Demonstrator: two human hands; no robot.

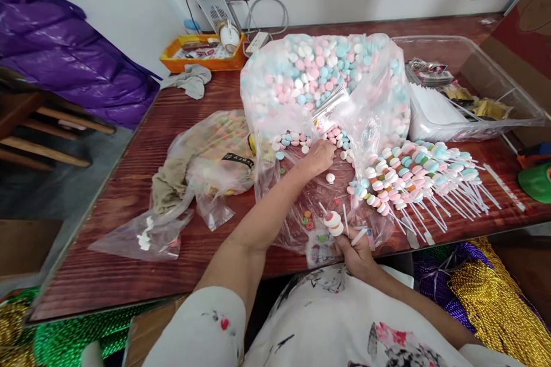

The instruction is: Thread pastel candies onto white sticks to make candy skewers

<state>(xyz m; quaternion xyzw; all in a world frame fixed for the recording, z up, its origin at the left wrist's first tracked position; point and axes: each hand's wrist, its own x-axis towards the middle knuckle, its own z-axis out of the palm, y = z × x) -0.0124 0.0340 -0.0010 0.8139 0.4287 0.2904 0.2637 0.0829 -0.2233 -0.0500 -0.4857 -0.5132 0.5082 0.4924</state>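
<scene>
My left hand [321, 157] reaches to the mouth of a big clear bag [387, 92] full of pink, white and blue round candies [316, 71]. Its fingers are bent and closed among the loose candies there; what they pinch is hidden. Near the table's front edge, my right hand [357, 255] is closed on a candy skewer [333, 222] with white pieces and a red one threaded on it. White sticks [359, 236] show beside these fingers. A single white candy [330, 178] lies on the plastic between the hands. Finished-looking candy skewers [424, 175] are piled to the right.
Left on the table lies another plastic bag [224, 152] with colourful contents and a brown cloth. An orange tray [202, 63] and grey cloth [191, 80] sit at the back left. A clear plastic bin [465, 43] with packets stands back right, a green object [536, 183] at the right edge.
</scene>
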